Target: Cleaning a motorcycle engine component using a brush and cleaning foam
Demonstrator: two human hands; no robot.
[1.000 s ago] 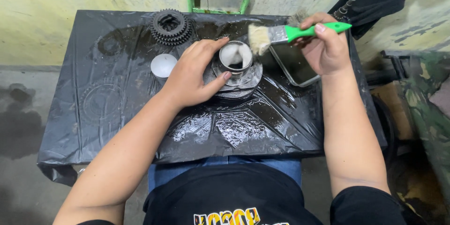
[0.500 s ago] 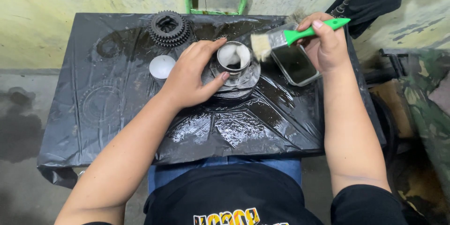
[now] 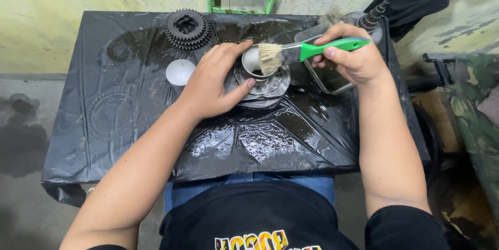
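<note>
My left hand (image 3: 210, 86) clamps the round, oily steel hub (image 3: 260, 81) mid-table on wrinkled black plastic sheeting (image 3: 130, 120); my right hand (image 3: 353, 60) grips a green-handled bristle brush (image 3: 301, 50), its bristles touching the hub's rim. Open sheet lies nearer me.

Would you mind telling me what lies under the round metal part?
Wet black plastic sheet spreads under the round metal part; the left hand covers its left side, and the surface beneath the sheet is hidden.
</note>
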